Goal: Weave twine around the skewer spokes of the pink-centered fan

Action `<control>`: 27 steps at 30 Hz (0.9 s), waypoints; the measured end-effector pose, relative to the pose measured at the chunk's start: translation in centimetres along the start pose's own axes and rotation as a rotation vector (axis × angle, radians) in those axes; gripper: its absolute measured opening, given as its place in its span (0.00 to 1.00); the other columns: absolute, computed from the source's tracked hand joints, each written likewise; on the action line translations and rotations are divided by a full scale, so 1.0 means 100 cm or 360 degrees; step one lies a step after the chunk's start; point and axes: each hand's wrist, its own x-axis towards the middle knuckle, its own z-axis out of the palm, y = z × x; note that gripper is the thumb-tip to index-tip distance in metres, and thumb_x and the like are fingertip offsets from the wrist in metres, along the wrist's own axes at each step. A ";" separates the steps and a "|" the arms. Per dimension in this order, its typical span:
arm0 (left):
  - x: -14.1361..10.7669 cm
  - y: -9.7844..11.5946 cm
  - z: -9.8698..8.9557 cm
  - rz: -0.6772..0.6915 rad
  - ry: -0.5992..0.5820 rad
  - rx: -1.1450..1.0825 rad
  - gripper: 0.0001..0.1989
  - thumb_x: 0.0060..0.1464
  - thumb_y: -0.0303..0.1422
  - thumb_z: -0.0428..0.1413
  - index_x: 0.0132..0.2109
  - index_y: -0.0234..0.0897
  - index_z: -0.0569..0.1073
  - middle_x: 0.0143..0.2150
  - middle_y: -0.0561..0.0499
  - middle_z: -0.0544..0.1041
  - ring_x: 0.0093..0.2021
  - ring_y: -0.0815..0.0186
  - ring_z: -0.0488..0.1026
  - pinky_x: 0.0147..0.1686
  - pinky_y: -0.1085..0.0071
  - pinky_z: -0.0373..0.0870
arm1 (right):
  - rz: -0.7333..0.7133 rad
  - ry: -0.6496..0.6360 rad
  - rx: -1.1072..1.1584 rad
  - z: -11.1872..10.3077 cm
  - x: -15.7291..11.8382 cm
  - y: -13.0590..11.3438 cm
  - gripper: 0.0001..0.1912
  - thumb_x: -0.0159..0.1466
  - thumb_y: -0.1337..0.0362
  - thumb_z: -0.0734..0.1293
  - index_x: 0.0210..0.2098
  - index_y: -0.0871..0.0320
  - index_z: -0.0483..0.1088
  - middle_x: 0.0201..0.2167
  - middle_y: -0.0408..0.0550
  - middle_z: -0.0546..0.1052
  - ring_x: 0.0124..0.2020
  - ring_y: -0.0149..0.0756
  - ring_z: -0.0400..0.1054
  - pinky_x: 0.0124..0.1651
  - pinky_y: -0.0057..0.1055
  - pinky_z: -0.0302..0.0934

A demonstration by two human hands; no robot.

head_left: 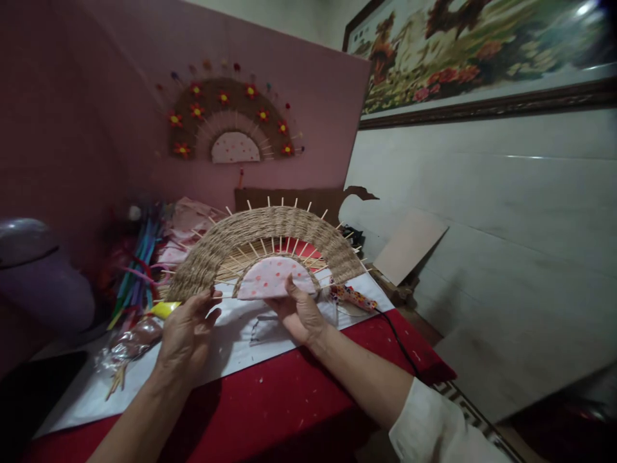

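A half-round woven fan (pixel 272 222) of twisted cord on thin wooden sticks is held up in front of me, above the table. Its flat base piece (pixel 270 278) is covered in pale pink cloth with red dots. My right hand (pixel 301 312) grips this base from below, thumb on the front and fingers behind. At the fan's lower left corner, my left hand (pixel 190 325) pinches the end of the woven band, near the lowest stick. Bare stick tips stand out past the outer edge of the weave.
A patterned glue gun (pixel 354 296) with a black cord lies right of the fan. Coloured pipe cleaners (pixel 137 267), pink cloth (pixel 193 212) and a plastic bag (pixel 135 337) are at left. A similar fan with red flowers (pixel 231 119) hangs on the pink board. White paper (pixel 81 395) covers part of the red tablecloth (pixel 270 411).
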 end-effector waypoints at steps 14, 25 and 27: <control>-0.002 0.002 0.006 -0.0157 -0.0067 -0.0035 0.07 0.52 0.22 0.51 0.30 0.34 0.73 0.26 0.53 0.75 0.26 0.72 0.72 0.22 0.77 0.70 | -0.0114 0.0046 -0.0126 0.003 0.001 0.002 0.26 0.42 0.59 0.78 0.38 0.61 0.69 0.36 0.49 0.79 0.42 0.39 0.72 0.44 0.37 0.68; -0.016 -0.031 0.028 -0.0616 -0.0561 -0.0054 0.05 0.50 0.28 0.58 0.37 0.34 0.74 0.34 0.44 0.77 0.31 0.63 0.75 0.26 0.70 0.75 | -0.0457 0.0231 -0.0579 0.005 -0.003 0.022 0.25 0.43 0.54 0.76 0.37 0.59 0.72 0.38 0.48 0.78 0.45 0.39 0.70 0.56 0.39 0.58; -0.014 -0.032 0.038 -0.0656 -0.0566 -0.0053 0.03 0.50 0.27 0.57 0.35 0.32 0.74 0.31 0.44 0.77 0.29 0.64 0.75 0.26 0.71 0.75 | -0.0462 0.0175 -0.0643 0.009 -0.004 0.021 0.22 0.44 0.54 0.75 0.36 0.57 0.73 0.36 0.46 0.78 0.44 0.39 0.71 0.55 0.39 0.59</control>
